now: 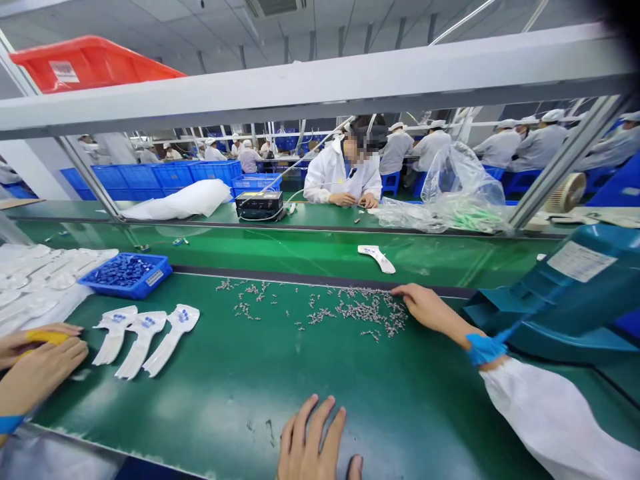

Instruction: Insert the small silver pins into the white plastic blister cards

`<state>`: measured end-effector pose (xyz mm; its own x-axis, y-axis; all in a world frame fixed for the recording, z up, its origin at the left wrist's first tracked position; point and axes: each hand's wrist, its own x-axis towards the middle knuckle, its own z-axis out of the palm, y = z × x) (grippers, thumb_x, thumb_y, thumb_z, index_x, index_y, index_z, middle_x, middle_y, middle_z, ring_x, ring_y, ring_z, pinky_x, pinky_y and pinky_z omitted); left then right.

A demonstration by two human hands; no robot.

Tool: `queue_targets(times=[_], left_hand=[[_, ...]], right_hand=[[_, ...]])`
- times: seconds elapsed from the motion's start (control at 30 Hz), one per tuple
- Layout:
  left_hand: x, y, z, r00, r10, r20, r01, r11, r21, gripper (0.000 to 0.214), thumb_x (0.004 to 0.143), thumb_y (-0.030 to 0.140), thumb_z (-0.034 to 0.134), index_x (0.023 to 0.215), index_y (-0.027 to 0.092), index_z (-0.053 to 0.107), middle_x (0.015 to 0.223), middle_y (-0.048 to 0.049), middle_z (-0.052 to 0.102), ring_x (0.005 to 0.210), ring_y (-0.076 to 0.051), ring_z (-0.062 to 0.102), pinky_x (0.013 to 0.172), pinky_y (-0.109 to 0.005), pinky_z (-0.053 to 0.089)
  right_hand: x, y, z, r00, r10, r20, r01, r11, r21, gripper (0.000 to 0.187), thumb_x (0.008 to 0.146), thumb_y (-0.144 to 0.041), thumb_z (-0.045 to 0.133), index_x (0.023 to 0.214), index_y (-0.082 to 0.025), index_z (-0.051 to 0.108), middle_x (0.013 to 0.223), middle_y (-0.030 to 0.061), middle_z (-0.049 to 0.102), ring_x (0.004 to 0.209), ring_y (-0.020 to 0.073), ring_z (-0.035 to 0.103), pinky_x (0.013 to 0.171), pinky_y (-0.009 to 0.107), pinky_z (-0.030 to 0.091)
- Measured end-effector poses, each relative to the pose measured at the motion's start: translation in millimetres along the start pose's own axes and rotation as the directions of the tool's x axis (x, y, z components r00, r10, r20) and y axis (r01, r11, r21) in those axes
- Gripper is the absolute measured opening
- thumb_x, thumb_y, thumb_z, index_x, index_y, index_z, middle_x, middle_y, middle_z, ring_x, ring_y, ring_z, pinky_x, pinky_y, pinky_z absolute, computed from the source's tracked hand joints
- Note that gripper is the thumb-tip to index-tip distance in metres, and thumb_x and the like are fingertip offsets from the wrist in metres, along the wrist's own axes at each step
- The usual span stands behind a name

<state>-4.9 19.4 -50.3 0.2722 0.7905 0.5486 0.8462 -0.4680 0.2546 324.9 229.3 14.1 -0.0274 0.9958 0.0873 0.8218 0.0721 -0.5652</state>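
My left hand (313,443) lies palm down at the near edge of the green work surface (240,407), its fingers spread and nothing in them. My right hand (427,308), with a blue band at the wrist, reaches in from the right. Its index finger stretches out to the right edge of a scatter of small metal screw-like parts (370,308), and it appears to hold nothing. The fingertip seems to touch the outermost parts; its thumb is hidden. To the left, three white curved plastic pieces (170,341) with blue bits on their wide ends lie side by side.
A co-worker's hands (43,363) hold something yellow at the left. A blue tray (157,275) of small blue parts stands beyond. One white piece (377,259) lies on the green strip behind. A teal machine-like housing (565,287) stands right; a shelf beam (320,87) crosses above.
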Motion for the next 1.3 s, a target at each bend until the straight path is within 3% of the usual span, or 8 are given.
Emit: queue_targets(times=[0.33, 0.43, 0.57, 0.7, 0.8, 0.93, 1.13, 1.3], left_hand=[[6, -7, -26.9, 0.998, -0.007, -0.062, -0.002, 0.991, -0.135, 0.026, 0.092, 0.023, 0.053, 0.113, 0.03, 0.068, 0.121, -0.0049, 0.069, 0.122, -0.026, 0.059, 0.096, -0.041, 0.052], [19, -37, -53.5, 0.984, -0.178, -0.012, 0.178, 0.984, -0.004, 0.03, 0.097, 0.027, 0.047, 0.122, 0.027, 0.063, 0.131, -0.0071, 0.063, 0.129, -0.027, 0.052, 0.102, -0.047, 0.049], [46, -95, -74.9, 0.875, -0.483, 0.029, 0.441, 0.822, 0.361, 0.047, 0.098, 0.037, 0.045, 0.138, 0.014, 0.052, 0.147, -0.0168, 0.049, 0.139, -0.037, 0.04, 0.105, -0.054, 0.043], [65, -143, -77.5, 0.793, -0.603, -0.085, 0.564, 0.674, 0.477, 0.064, 0.096, 0.043, 0.049, 0.142, -0.001, 0.045, 0.15, -0.0319, 0.038, 0.14, -0.05, 0.031, 0.108, -0.064, 0.033], [67, -150, -78.4, 0.77, -0.627, -0.121, 0.592, 0.629, 0.504, 0.059, 0.096, 0.041, 0.049, 0.137, -0.001, 0.051, 0.145, -0.0314, 0.044, 0.139, -0.05, 0.034, 0.108, -0.066, 0.03], [52, -118, -78.3, 0.829, -0.558, -0.034, 0.498, 0.71, 0.498, 0.045, 0.097, 0.034, 0.045, 0.13, 0.006, 0.059, 0.141, -0.0215, 0.052, 0.136, -0.043, 0.039, 0.109, -0.059, 0.034], [13, -20, -60.0, 0.964, -0.227, 0.14, 0.174, 0.933, 0.315, 0.041, 0.096, 0.031, 0.049, 0.134, 0.02, 0.057, 0.143, -0.0116, 0.054, 0.127, -0.035, 0.048, 0.094, -0.048, 0.05], [-1, 49, -40.6, 0.983, -0.132, 0.127, 0.119, 0.987, 0.109, 0.045, 0.092, 0.027, 0.055, 0.137, 0.022, 0.054, 0.145, -0.0121, 0.053, 0.127, -0.037, 0.048, 0.09, -0.05, 0.05]], right_hand=[[-52, 12, 7, 0.997, -0.075, -0.007, 0.071, 0.962, -0.263, 0.034, 0.096, -0.03, 0.036, 0.111, -0.017, 0.064, 0.11, 0.0155, 0.067, 0.098, 0.0295, 0.065, 0.084, 0.04, 0.049], [-61, 19, 17, 0.989, -0.105, -0.101, 0.077, 0.966, -0.247, 0.039, 0.097, -0.034, 0.033, 0.116, -0.016, 0.062, 0.118, 0.018, 0.066, 0.107, 0.0328, 0.063, 0.092, 0.044, 0.047], [-69, 25, 26, 0.983, -0.144, -0.118, 0.117, 0.97, -0.211, 0.038, 0.096, -0.038, 0.035, 0.114, -0.019, 0.063, 0.118, 0.0184, 0.069, 0.107, 0.0359, 0.064, 0.092, 0.046, 0.047], [-71, 21, 28, 0.991, -0.126, -0.054, 0.116, 0.98, -0.16, 0.035, 0.096, -0.038, 0.037, 0.107, -0.022, 0.065, 0.112, 0.0185, 0.072, 0.1, 0.0376, 0.067, 0.085, 0.046, 0.047], [-73, 15, 27, 0.988, -0.147, -0.056, 0.139, 0.981, -0.133, 0.031, 0.093, -0.041, 0.043, 0.097, -0.023, 0.068, 0.106, 0.0147, 0.075, 0.094, 0.0355, 0.069, 0.078, 0.042, 0.048], [-76, 7, 22, 0.994, -0.107, -0.01, 0.105, 0.985, -0.136, 0.035, 0.091, -0.051, 0.046, 0.09, -0.023, 0.068, 0.092, 0.0091, 0.075, 0.08, 0.0293, 0.069, 0.066, 0.037, 0.046], [-82, 4, 15, 0.997, -0.05, 0.061, 0.062, 0.976, -0.21, 0.03, 0.09, -0.043, 0.048, 0.087, -0.022, 0.069, 0.085, 0.0083, 0.073, 0.078, 0.0271, 0.067, 0.064, 0.034, 0.046], [-88, 6, 10, 0.998, -0.051, 0.037, 0.059, 0.965, -0.256, 0.021, 0.086, -0.031, 0.05, 0.087, -0.021, 0.068, 0.086, 0.0087, 0.072, 0.076, 0.0246, 0.067, 0.065, 0.033, 0.048]])
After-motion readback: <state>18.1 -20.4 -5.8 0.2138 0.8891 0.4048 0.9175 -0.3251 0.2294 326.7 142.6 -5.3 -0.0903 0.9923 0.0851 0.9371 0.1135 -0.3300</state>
